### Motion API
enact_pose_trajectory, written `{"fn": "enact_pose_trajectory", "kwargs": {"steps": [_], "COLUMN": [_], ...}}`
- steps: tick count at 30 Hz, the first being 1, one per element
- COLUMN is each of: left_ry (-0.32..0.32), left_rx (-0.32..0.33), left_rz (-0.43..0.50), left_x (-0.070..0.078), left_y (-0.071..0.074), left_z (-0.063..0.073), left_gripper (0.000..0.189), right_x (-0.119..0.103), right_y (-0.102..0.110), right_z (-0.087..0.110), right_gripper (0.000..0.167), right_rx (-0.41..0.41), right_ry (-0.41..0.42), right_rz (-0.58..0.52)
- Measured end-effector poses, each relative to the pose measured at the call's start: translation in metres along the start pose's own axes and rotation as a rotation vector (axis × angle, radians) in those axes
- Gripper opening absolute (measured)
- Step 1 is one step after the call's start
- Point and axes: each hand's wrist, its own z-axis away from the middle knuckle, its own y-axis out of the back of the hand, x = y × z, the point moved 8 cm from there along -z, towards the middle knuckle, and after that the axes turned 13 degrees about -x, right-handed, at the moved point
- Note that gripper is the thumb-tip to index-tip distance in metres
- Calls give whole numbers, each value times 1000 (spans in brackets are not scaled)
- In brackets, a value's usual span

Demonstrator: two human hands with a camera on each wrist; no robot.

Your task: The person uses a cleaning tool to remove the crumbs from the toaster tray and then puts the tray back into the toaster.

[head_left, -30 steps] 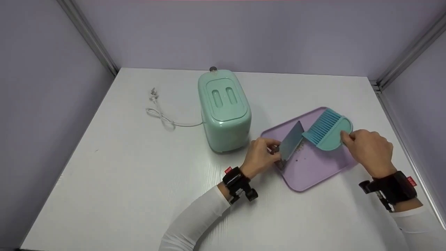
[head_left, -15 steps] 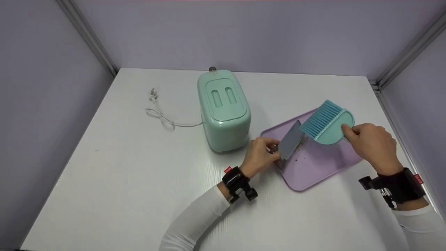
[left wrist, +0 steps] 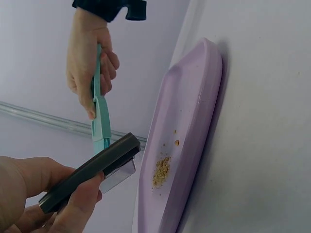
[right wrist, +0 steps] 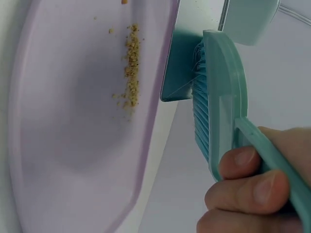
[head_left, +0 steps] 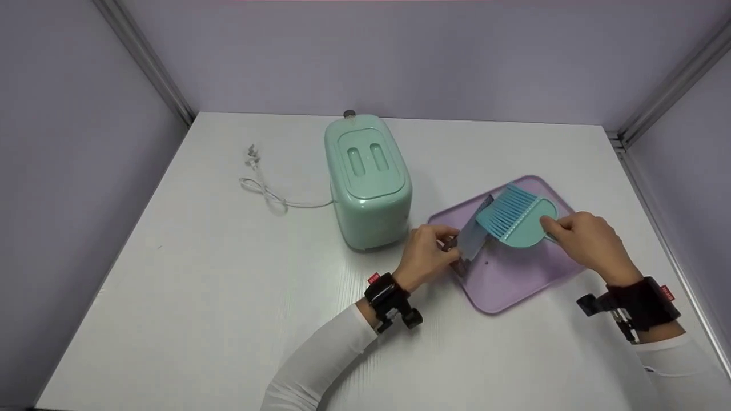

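My left hand [head_left: 424, 255] pinches the dark handle edge of a thin metal crumb tray [head_left: 470, 240], held tilted above a purple serving tray [head_left: 514, 285]. A mint hand brush [head_left: 526, 229] with blue bristles is gripped by its handle in my right hand [head_left: 594, 244]. In the right wrist view the bristles [right wrist: 200, 107] lie against the crumb tray's metal face. Brown crumbs [right wrist: 131, 73] form a line on the purple tray beneath; the left wrist view shows the same crumb pile [left wrist: 161, 172] inside the rim.
A mint toaster [head_left: 371, 165] stands left of the purple tray, close to my left hand. Its white cord [head_left: 305, 204] runs left to a plug [head_left: 252, 154] on the white table [head_left: 200, 319]. Pale panels [head_left: 400, 57] enclose the back and sides.
The right hand first raised the brush up and right, then brought it down and left, over the crumb tray. The left hand and crumb tray stay nearly still.
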Motion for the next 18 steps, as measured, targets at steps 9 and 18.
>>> {"fn": "enact_pose_trajectory", "kwargs": {"steps": [9,18], "left_ry": [15,32], "left_rx": [-19,-20], "left_rz": [25,46], "left_x": [-1,-3], "left_y": [0,-2], "left_z": [-2,-1], "left_gripper": [29,28], "right_x": [17,11], "right_y": [-2,22], "right_z": [4,12], "right_gripper": [56,50], "right_rx": [-74,-38], "right_ry": [-41,-39], "right_rz": [71,164]}}
